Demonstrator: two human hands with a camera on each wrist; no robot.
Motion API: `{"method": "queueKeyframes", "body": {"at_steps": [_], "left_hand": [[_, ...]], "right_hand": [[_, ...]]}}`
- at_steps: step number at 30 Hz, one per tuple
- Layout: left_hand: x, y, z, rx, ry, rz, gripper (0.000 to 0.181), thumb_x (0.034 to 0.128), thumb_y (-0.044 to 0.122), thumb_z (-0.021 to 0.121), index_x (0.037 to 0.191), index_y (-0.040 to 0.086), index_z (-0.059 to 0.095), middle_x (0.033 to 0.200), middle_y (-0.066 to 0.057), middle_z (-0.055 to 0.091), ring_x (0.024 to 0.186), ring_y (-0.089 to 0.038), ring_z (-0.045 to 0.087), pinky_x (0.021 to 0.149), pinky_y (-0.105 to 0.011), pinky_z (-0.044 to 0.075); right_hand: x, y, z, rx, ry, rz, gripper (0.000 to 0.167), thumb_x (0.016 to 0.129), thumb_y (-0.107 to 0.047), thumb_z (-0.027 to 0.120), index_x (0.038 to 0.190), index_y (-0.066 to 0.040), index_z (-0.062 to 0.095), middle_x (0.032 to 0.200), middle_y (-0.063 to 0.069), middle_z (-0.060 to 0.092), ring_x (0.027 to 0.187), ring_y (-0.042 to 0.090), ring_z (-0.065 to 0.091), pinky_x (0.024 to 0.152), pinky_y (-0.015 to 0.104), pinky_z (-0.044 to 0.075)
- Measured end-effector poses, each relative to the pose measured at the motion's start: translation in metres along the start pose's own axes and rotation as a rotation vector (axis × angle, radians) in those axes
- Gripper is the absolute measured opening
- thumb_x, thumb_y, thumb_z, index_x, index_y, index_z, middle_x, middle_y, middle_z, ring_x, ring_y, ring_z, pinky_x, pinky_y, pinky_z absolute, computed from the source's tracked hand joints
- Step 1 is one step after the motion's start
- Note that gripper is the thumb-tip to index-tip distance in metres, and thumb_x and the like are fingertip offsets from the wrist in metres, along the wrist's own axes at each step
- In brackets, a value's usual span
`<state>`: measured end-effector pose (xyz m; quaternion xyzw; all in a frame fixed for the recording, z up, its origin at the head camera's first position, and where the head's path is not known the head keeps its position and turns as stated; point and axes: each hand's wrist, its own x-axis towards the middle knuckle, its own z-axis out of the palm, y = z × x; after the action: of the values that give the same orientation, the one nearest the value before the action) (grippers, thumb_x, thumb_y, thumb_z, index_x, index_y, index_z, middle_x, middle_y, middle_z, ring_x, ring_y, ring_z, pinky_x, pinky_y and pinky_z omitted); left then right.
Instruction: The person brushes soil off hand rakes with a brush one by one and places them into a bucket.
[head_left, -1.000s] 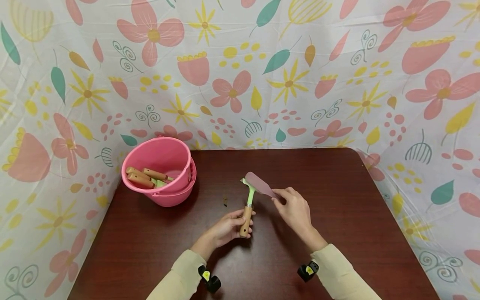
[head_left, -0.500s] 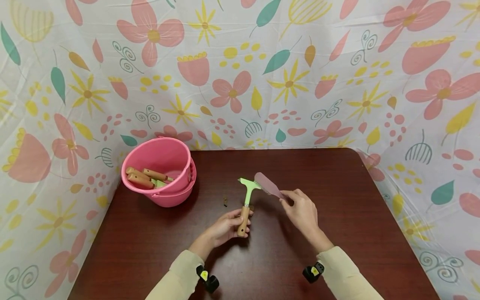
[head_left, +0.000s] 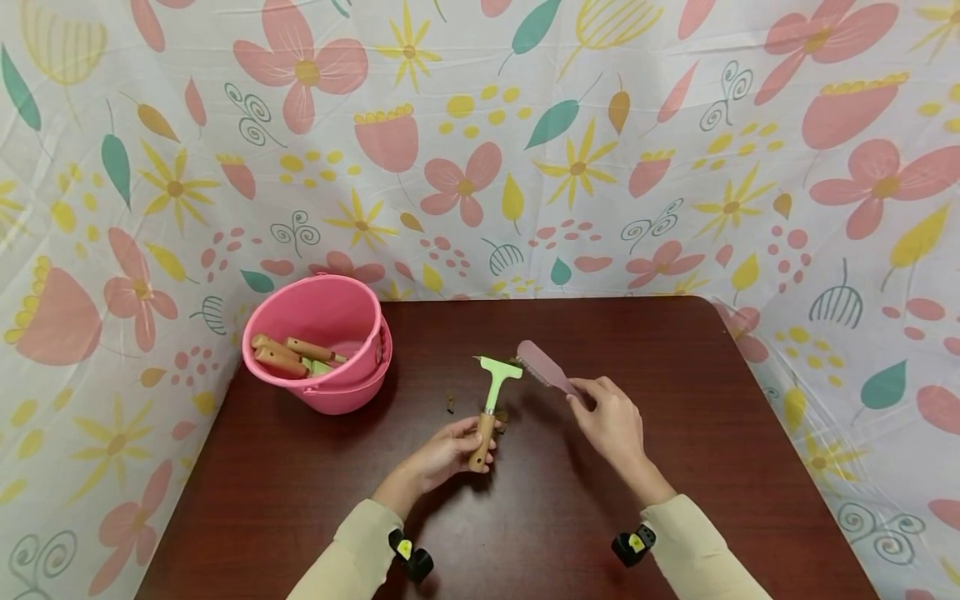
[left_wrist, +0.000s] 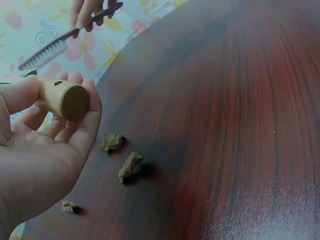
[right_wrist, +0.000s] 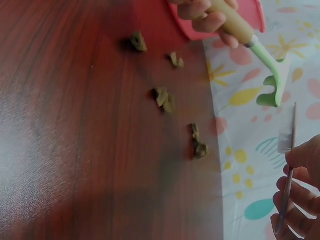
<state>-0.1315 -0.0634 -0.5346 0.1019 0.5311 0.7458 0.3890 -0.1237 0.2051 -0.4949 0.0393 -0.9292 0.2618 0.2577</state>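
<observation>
My left hand grips the wooden handle of a small hand rake; its light green head points away from me. In the right wrist view, wide prongs show on the rake's head. My right hand holds a mauve brush by its thin handle. Its pale bristles face the rake head, close to the right end; whether they touch is hard to tell. Beneath the hands, several brown crumpled clumps lie on the table, some partly hidden by the left hand in the head view.
Two nested pink buckets stand at the table's back left. Inside the upper one are several wooden-handled tools. The dark brown table ends at a flowered cloth behind and at both sides.
My right hand has drawn the brush rightward, from over the rake's head to beside its end, and turned it so the bristles show. The left hand and rake have shifted slightly left.
</observation>
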Motion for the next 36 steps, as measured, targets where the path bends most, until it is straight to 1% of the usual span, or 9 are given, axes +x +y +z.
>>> {"method": "queueKeyframes", "body": {"at_steps": [4,7,12,15,18,23,26,30,36], "left_hand": [[-0.001,-0.001,-0.001,0.017,0.009,-0.003,0.046,0.0963,0.009,0.041,0.139,-0.003,0.030,0.103,-0.012,0.053,0.087,-0.018,0.058,0.086,-0.043,0.048],[-0.001,-0.001,-0.002,0.048,0.019,-0.003,0.045,0.0958,0.008,0.042,0.138,-0.004,0.032,0.104,-0.015,0.054,0.087,-0.021,0.058,0.085,-0.044,0.048],[-0.001,-0.002,-0.005,0.102,0.016,-0.005,0.044,0.0949,0.008,0.044,0.136,-0.005,0.035,0.105,-0.018,0.055,0.087,-0.021,0.058,0.079,-0.037,0.050],[-0.001,-0.002,-0.006,0.133,0.015,-0.005,0.043,0.0946,0.007,0.045,0.135,-0.003,0.038,0.108,-0.023,0.054,0.086,-0.021,0.058,0.078,-0.036,0.050],[-0.002,-0.002,-0.007,0.155,0.017,-0.011,0.042,0.0946,0.007,0.044,0.135,-0.001,0.040,0.113,-0.031,0.050,0.088,-0.022,0.058,0.079,-0.036,0.050],[-0.003,-0.003,-0.007,0.175,0.010,-0.014,0.041,0.0944,0.007,0.045,0.135,0.001,0.042,0.119,-0.036,0.046,0.091,-0.027,0.058,0.079,-0.037,0.050],[-0.005,-0.004,-0.007,0.186,0.002,-0.011,0.040,0.0941,0.007,0.046,0.134,0.000,0.043,0.119,-0.036,0.048,0.090,-0.026,0.058,0.078,-0.037,0.050],[-0.008,-0.004,-0.008,0.197,-0.016,-0.010,0.041,0.0940,0.006,0.046,0.134,0.000,0.042,0.120,-0.034,0.049,0.090,-0.024,0.057,0.079,-0.037,0.049],[-0.011,-0.002,-0.010,0.224,-0.032,-0.006,0.040,0.0940,0.006,0.046,0.134,0.000,0.042,0.121,-0.034,0.050,0.091,-0.022,0.056,0.080,-0.037,0.048]], "right_hand": [[0.004,-0.006,-0.002,0.016,-0.001,-0.025,0.024,0.074,-0.017,0.074,0.098,-0.016,0.072,0.081,-0.001,0.062,0.059,0.011,0.050,0.051,0.033,0.040],[0.006,-0.012,-0.004,0.031,-0.024,-0.042,0.024,0.075,-0.018,0.073,0.098,-0.017,0.071,0.080,-0.003,0.061,0.058,0.009,0.047,0.051,0.031,0.038],[0.009,-0.019,-0.008,0.046,-0.080,-0.060,0.023,0.077,-0.018,0.072,0.100,-0.021,0.070,0.081,-0.007,0.060,0.057,0.006,0.043,0.049,0.025,0.034],[0.011,-0.022,-0.011,0.061,-0.093,-0.086,0.023,0.078,-0.019,0.071,0.100,-0.020,0.070,0.082,-0.007,0.060,0.058,0.005,0.043,0.048,0.024,0.034],[0.013,-0.025,-0.013,0.077,-0.109,-0.116,0.022,0.078,-0.019,0.071,0.101,-0.019,0.070,0.083,-0.007,0.061,0.058,0.005,0.043,0.047,0.023,0.033],[0.018,-0.027,-0.018,0.102,-0.190,-0.148,0.021,0.079,-0.018,0.071,0.100,-0.017,0.071,0.082,-0.006,0.061,0.059,0.007,0.044,0.048,0.022,0.033],[0.021,-0.026,-0.022,0.128,-0.259,-0.153,0.020,0.079,-0.016,0.071,0.098,-0.015,0.071,0.078,-0.005,0.058,0.061,0.009,0.045,0.051,0.023,0.035],[0.023,-0.022,-0.026,0.166,-0.335,-0.151,0.018,0.079,-0.014,0.071,0.098,-0.014,0.070,0.075,-0.006,0.056,0.061,0.007,0.047,0.054,0.022,0.040],[0.024,-0.015,-0.030,0.182,-0.400,-0.132,0.018,0.081,-0.014,0.069,0.098,-0.014,0.070,0.076,-0.007,0.057,0.064,0.005,0.051,0.057,0.022,0.044]]}}
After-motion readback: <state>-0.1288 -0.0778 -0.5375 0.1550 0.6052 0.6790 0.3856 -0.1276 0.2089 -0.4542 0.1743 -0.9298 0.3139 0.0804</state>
